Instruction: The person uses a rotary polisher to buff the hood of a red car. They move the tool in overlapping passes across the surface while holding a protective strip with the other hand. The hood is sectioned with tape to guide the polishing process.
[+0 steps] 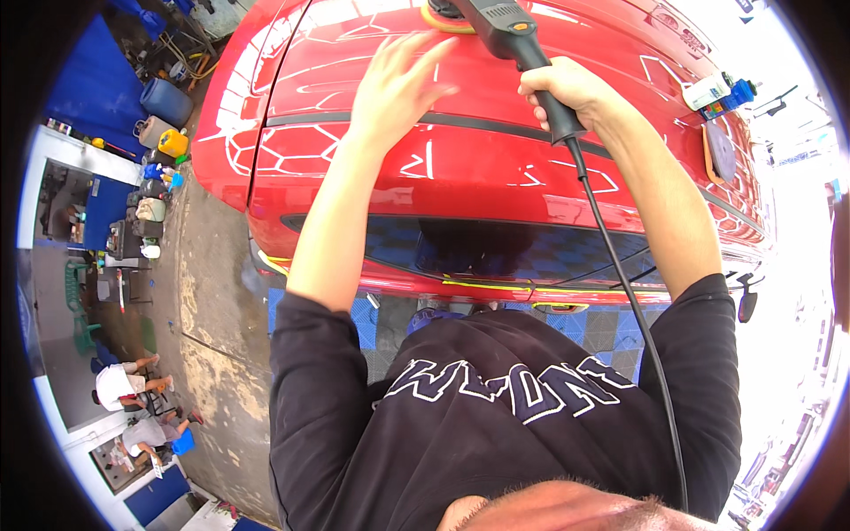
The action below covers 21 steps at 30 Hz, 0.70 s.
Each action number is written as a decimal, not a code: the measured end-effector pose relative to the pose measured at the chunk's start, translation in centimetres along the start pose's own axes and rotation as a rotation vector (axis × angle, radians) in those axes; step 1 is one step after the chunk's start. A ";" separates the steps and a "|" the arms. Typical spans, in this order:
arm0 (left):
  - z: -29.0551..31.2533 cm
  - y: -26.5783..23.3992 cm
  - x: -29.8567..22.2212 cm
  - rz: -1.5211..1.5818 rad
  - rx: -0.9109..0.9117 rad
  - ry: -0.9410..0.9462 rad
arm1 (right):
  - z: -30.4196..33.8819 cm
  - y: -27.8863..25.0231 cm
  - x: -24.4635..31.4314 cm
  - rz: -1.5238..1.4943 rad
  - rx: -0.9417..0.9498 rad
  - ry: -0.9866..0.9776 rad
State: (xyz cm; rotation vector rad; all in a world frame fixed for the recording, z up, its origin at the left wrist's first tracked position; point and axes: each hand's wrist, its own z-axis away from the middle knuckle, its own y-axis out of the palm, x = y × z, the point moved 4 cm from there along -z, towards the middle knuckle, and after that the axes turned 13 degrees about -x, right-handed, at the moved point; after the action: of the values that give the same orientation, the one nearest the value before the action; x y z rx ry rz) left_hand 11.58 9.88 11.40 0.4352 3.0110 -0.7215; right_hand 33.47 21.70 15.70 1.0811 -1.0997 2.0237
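Observation:
A glossy red car body (478, 177) fills the top of the view. My right hand (562, 93) grips the black handle of an electric polishing machine (509, 31), whose yellow pad (443, 22) rests on the red panel. A black power cord (620, 274) runs from the handle down past my right arm. Hovering over the panel just left of the machine, my left hand (394, 84) holds nothing, its fingers spread.
A white bottle with a blue cap (722, 91) and a dark round pad (720, 152) lie on the car at the right. Blue floor tiles (611, 332) lie under the car. Containers and jugs (164, 133) crowd the concrete at left, where two people (133, 407) crouch.

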 end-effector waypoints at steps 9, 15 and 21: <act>-10.7 6.8 -2.7 0.155 0.315 0.566 | 0.7 -0.4 0.8 0.029 -0.003 -0.001; -13.7 6.4 -1.7 0.230 0.488 0.405 | -0.6 -1.9 1.2 0.065 0.068 -0.061; -17.2 13.7 14.7 -0.031 0.334 0.237 | -0.8 -0.3 2.0 0.050 0.097 -0.082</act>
State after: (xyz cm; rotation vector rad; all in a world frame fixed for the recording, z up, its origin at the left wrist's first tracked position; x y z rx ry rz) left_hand 2.03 33.17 19.51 0.5149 3.1196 -1.2700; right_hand 32.43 22.76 17.27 1.2060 -1.0897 2.1071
